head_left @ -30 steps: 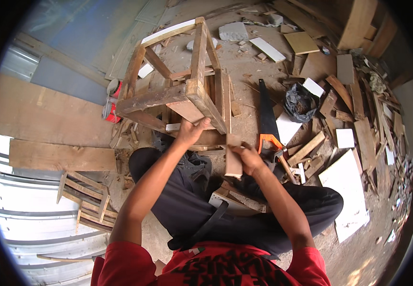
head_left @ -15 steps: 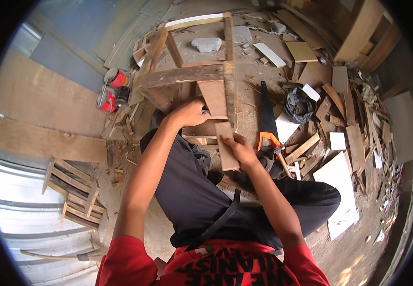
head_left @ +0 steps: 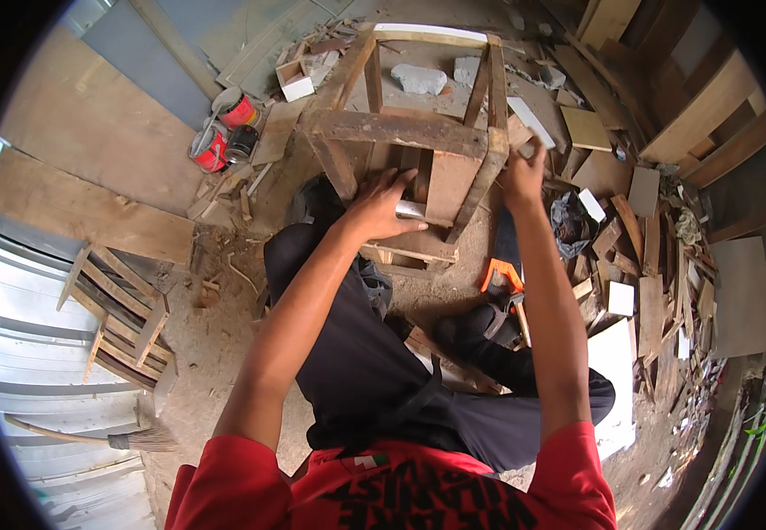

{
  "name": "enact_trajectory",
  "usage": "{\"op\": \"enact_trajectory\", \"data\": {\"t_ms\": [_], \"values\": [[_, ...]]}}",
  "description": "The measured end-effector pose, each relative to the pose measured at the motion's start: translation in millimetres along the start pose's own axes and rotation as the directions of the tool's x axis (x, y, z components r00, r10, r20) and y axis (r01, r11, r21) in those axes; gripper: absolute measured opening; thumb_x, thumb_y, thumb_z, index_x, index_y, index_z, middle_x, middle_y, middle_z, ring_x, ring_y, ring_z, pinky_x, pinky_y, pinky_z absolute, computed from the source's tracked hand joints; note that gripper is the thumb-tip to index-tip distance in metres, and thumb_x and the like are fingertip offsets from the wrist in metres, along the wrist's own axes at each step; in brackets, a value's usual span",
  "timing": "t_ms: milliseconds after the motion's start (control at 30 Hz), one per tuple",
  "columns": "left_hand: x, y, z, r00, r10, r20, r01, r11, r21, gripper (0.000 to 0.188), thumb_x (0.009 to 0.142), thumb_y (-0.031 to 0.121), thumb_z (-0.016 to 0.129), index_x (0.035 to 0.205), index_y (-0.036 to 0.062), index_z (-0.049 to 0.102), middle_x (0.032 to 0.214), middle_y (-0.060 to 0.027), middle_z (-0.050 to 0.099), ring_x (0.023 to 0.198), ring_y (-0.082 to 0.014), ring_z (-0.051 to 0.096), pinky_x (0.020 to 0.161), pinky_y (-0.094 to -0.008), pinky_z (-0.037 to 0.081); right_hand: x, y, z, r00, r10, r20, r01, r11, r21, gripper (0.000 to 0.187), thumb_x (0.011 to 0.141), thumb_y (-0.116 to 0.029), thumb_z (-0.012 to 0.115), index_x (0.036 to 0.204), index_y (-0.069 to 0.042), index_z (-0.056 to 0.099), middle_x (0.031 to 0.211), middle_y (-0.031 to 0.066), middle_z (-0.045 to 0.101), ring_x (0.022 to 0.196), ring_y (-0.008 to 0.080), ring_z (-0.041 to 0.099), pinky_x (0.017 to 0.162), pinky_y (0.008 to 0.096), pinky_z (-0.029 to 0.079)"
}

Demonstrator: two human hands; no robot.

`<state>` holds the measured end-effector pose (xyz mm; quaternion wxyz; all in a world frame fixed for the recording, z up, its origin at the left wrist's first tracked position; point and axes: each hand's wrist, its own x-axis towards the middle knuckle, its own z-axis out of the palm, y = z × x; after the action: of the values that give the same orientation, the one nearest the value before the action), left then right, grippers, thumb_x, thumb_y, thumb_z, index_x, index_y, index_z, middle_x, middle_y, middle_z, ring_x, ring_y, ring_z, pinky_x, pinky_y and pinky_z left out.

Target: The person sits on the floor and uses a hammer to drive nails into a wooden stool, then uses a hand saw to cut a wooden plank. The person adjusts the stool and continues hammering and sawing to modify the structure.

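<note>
A rough wooden frame [head_left: 401,132] with legs and crossbars, like a stool or small chair, stands before me. A flat brown board [head_left: 452,187] slants inside its near right part. My left hand [head_left: 383,210] lies at the frame's near side, fingers spread, thumb pointing toward the board's lower end. Just outside the frame's right leg is my right hand [head_left: 524,177], raised, with fingers bent and apart and nothing visible in them. Below the board, a wooden piece [head_left: 436,246] lies across low bars. A handsaw's orange handle [head_left: 500,274] shows near my right foot.
Paint tins [head_left: 211,148] stand at the left by a plywood sheet [head_left: 91,208]. Offcuts [head_left: 652,300] are heaped along the right, beside a black plastic bag [head_left: 570,225]. A slatted wooden piece [head_left: 122,322] and a broom [head_left: 140,440] lie at the lower left.
My right hand has let go of the short brown board and moved up and right, beside the frame. My left hand has spread its fingers. The view has shifted, and the frame appears turned.
</note>
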<state>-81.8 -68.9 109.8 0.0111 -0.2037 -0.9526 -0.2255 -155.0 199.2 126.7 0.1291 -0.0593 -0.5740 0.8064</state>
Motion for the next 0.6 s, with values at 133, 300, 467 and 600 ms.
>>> {"op": "enact_trajectory", "data": {"t_ms": [133,300,467,600], "values": [[4,-2,6,0.996,0.052,-0.074,-0.051,0.998,0.027,0.1,0.073,0.05,0.084,0.148,0.007,0.035,0.149,-0.0291,0.039,0.138,-0.0464,0.04,0.111,-0.0579,0.035,25,65,4,0.98,-0.077,0.185,0.041,0.981,0.189,0.063,0.089,-0.001,0.072,0.139,-0.005,0.033,0.117,0.0169,0.062,0.099,0.0206,0.063,0.087,0.0339,0.051],[-9,-5,4,0.993,0.016,-0.116,-0.015,1.0,0.01,0.101,0.069,0.047,0.087,0.144,0.0021,0.037,0.143,-0.0266,0.045,0.133,-0.0422,0.046,0.105,-0.0586,0.039,19,50,4,0.887,-0.004,0.462,-0.021,0.999,0.048,0.061,0.089,0.002,0.07,0.138,-0.001,0.034,0.121,0.0165,0.064,0.109,0.0209,0.061,0.096,0.035,0.049],[-4,15,7,0.994,0.051,-0.097,-0.044,0.997,0.07,0.103,0.069,0.054,0.085,0.149,0.0121,0.035,0.143,-0.0281,0.044,0.132,-0.0433,0.046,0.106,-0.06,0.037,34,58,-26,0.761,-0.247,0.6,0.422,0.891,-0.168,0.049,0.089,-0.004,0.069,0.133,0.002,0.048,0.12,0.013,0.065,0.11,0.0211,0.061,0.095,0.0364,0.05],[-11,4,17,0.992,0.062,-0.112,-0.033,0.969,0.246,0.11,0.069,0.063,0.08,0.155,0.0183,0.029,0.145,-0.0299,0.041,0.133,-0.0451,0.044,0.107,-0.0608,0.035,22,58,0,0.742,-0.211,0.637,0.376,0.917,-0.134,0.046,0.091,-0.014,0.069,0.132,0.002,0.054,0.121,0.0101,0.065,0.108,0.0223,0.062,0.094,0.035,0.049]]}}
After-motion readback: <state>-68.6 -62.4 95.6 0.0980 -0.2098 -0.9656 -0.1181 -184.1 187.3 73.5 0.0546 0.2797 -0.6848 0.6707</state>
